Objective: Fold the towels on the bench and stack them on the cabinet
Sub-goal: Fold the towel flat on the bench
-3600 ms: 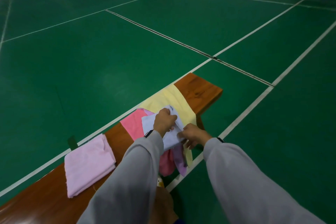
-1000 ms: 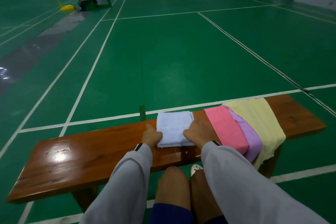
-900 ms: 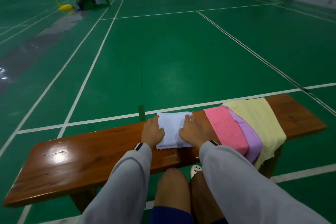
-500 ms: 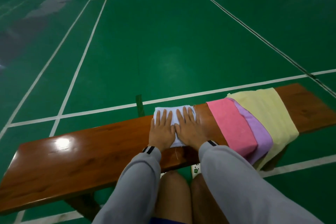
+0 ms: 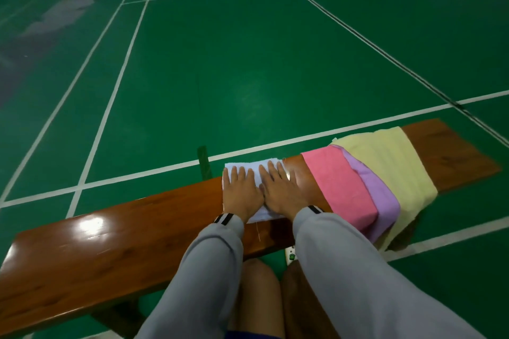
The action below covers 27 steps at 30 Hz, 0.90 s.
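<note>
Head view: looks forward-down, close over bench [image 5: 110, 250], court floor [image 5: 248, 63] beyond.

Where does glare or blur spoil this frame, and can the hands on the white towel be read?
Head view: a glare patch on the bench left of the hands; head view: smear at the right edge, over the yellow towel; head view: left hand and right hand, flat on the white towel, read clearly.

The left arm [image 5: 203, 270] and right arm [image 5: 358, 270] are reaching forward. The left hand [image 5: 242, 192] and right hand [image 5: 283, 190] are lying flat, palms down, fingers straight, touching side by side.
</note>
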Each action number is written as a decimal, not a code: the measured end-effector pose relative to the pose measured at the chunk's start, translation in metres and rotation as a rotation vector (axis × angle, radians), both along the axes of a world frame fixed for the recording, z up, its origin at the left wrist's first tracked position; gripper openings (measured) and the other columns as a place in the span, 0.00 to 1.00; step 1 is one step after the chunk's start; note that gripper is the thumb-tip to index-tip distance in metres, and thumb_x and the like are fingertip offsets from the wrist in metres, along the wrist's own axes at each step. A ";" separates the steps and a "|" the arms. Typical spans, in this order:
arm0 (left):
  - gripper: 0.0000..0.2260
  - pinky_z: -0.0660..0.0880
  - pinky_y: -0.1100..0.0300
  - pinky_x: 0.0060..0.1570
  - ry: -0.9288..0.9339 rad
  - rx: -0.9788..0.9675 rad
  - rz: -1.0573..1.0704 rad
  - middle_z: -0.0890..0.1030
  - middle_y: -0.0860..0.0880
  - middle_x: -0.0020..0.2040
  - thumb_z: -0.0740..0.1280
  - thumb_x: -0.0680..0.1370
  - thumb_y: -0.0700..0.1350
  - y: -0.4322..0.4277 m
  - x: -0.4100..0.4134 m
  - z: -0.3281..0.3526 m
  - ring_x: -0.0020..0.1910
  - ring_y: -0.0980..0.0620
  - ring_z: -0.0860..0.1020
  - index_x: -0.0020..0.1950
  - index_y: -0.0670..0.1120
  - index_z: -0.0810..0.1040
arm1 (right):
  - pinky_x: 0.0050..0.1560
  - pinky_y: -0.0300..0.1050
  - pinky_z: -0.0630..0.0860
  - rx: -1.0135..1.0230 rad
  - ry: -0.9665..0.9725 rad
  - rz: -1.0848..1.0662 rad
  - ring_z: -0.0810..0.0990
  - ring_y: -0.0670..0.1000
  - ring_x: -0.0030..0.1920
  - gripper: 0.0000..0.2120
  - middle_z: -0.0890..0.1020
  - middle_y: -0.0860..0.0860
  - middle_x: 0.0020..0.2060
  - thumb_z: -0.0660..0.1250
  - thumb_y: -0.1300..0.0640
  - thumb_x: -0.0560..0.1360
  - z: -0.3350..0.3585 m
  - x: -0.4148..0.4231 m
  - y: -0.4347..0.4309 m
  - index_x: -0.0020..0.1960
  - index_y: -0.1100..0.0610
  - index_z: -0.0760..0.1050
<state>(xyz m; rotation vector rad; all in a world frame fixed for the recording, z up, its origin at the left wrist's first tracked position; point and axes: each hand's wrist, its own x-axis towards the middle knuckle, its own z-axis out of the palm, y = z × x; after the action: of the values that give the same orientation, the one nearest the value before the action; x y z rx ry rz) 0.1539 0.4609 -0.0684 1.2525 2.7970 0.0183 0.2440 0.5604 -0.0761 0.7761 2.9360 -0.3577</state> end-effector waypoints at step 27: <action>0.20 0.74 0.45 0.62 -0.266 0.120 -0.439 0.78 0.42 0.68 0.61 0.81 0.47 0.193 0.204 0.055 0.64 0.38 0.76 0.73 0.46 0.73 | 0.71 0.57 0.64 -0.134 -0.203 -0.552 0.66 0.62 0.73 0.22 0.66 0.61 0.74 0.52 0.45 0.85 0.049 0.227 0.157 0.71 0.56 0.72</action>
<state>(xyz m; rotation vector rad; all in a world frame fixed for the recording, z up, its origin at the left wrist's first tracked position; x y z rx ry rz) 0.3574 0.6538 -0.0129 1.7204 2.2805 0.3050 0.4710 0.7175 -0.0267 1.4954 2.4397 -0.4696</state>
